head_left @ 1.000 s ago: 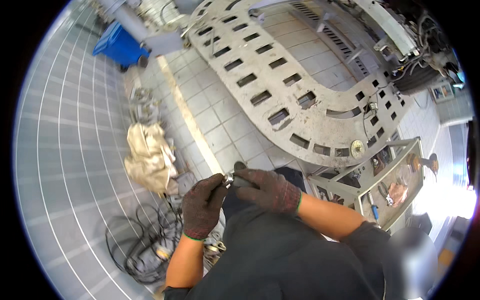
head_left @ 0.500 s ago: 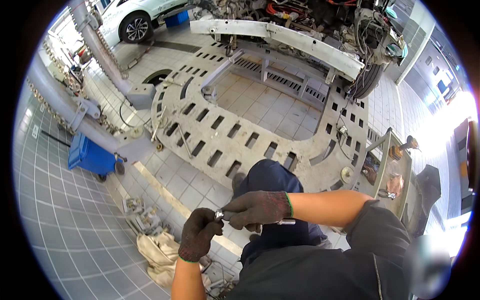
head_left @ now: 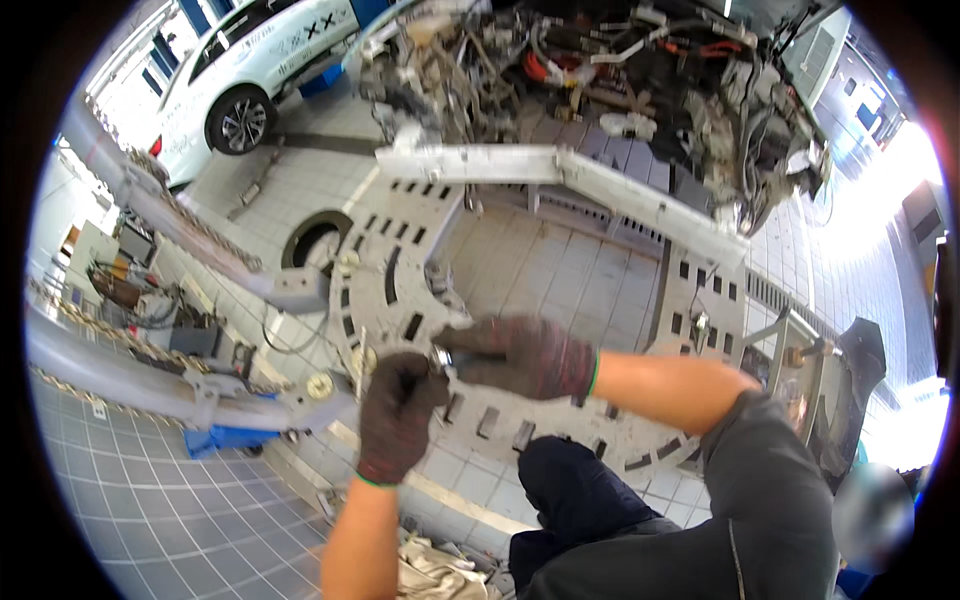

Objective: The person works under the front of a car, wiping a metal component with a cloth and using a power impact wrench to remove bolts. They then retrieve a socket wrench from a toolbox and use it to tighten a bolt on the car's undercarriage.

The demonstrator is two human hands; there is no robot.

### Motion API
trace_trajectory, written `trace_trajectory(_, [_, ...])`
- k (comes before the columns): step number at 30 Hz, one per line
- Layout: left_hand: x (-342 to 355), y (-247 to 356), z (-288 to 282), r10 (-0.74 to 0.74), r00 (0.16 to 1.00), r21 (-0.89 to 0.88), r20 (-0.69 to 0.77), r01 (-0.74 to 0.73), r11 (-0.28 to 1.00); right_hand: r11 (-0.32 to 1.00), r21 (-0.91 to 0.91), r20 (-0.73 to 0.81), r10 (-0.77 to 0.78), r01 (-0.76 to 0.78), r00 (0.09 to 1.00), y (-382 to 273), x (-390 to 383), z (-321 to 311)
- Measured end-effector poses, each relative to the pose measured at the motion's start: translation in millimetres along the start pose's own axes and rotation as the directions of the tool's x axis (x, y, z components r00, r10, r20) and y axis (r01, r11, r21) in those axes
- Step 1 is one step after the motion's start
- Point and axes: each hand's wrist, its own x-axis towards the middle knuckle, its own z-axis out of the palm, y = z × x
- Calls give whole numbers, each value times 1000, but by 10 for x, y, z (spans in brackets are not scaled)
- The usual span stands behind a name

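Note:
Both hands wear dark knitted gloves and meet in front of me, above the slotted metal platform (head_left: 415,300). My right hand (head_left: 530,355) comes in from the right, closed around what looks like a ratchet wrench (head_left: 441,357). Only its shiny metal head shows; the glove hides the handle. My left hand (head_left: 395,415) is closed too, its fingertips pinched at that head. Whether a separate socket sits there cannot be made out. Beyond the hands, a white metal bumper beam (head_left: 480,163) crosses the stripped front of a vehicle (head_left: 600,90), where wires and parts lie exposed.
Grey pillars with chains (head_left: 110,372) lean in at the left, near a blue bin (head_left: 225,438). A white car (head_left: 290,50) stands far left. At right are a metal cart (head_left: 795,375) and a dark curved panel (head_left: 858,390). Beige cloth (head_left: 440,575) lies low down.
My view has tilted up and turned, showing more of the stripped vehicle. Both hands sit higher in the picture, still together at the shiny metal head. The wrench's handle end no longer shows.

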Motion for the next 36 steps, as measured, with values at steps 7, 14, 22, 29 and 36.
trace_trajectory(7, [-19,849,127,-75,993,105,-93,85,991,955,121,59,264,-270,963,-793,174,-472])
trace_trajectory(14, [566,1960,24,-318,944,-108,88,327,939,995,-78,131,78,-68,988,-1090,685,-1135])
trace_trajectory(22, [2264,2311,-628,-365,743,364,561,174,915,995,45,-181,94,-87,979,-1196,1629,-1662])
trace_trajectory(29, [3745,2448,-406,-186,554,531,812,-569,628,834,335,-69,486,-438,871,-1190,2041,-2079])
trace_trajectory(36, [4200,2069,482,-532,349,539,772,85,838,813,-105,-530,441,-572,724,-556,1855,-2797])
